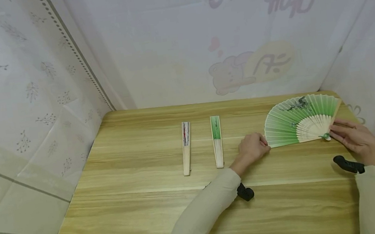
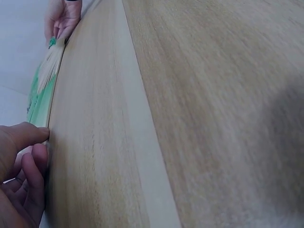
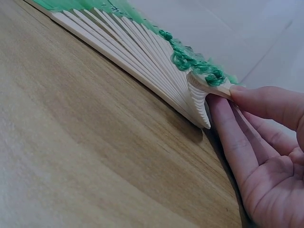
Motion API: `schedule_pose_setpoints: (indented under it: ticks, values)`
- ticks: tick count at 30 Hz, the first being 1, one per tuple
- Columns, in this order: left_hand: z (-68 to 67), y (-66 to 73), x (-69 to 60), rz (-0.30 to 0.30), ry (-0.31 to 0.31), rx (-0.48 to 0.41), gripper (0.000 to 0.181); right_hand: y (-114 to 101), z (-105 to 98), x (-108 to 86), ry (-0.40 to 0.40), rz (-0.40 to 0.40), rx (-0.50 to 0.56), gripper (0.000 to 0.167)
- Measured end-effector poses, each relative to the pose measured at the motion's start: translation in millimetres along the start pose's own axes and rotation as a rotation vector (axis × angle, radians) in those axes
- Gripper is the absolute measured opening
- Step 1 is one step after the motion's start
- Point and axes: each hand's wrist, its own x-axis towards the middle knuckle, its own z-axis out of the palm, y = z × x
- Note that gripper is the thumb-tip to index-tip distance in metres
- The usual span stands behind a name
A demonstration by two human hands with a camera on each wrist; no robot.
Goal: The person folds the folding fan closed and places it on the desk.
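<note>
A green folding fan (image 1: pixel 283 122) with pale ribs and a dark painted branch lies spread at the right rear of the table. My left hand (image 1: pixel 252 148) pinches the tip of its left outer rib between thumb and fingers. By the pivot, my right hand (image 1: pixel 359 139) pinches the other outer rib, thumb on top and fingers beneath, as the right wrist view shows. A green knotted cord (image 3: pixel 190 61) hangs at the pivot. Left of the left hand lie a folded green fan (image 1: pixel 217 141) and a folded fan with a grey and red print (image 1: pixel 186 148).
The wooden table (image 1: pixel 131 202) has rounded back corners, and its right edge runs close by the right hand. Patterned white cloth (image 1: pixel 165 49) hangs behind and at both sides. Black wrist mounts (image 1: pixel 348 164) stick out from the sleeves.
</note>
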Motion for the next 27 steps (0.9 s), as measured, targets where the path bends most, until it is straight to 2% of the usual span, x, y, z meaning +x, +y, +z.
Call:
schedule_pose_setpoints:
  ticks: [10,15,22,27]
  values:
    - [0.1,0.8,-0.5,-0.029,0.0,0.026,0.017,-0.2,-0.9,-0.2,-0.012,-0.003,-0.006,0.041]
    - [0.1,0.6,-1.3,-0.032,0.001,0.002,0.013,0.2,-1.5,0.3,0.015,0.0,-0.004,0.038]
    - [-0.9,-1.6,-1.0,-0.039,0.032,-0.036,0.008,-0.4,-1.2,-0.4,0.018,0.007,-0.023,0.037]
    - [1.7,-0.9,0.5,-0.049,0.065,-0.009,0.009,0.8,-1.5,-0.5,0.032,0.008,-0.023,0.036]
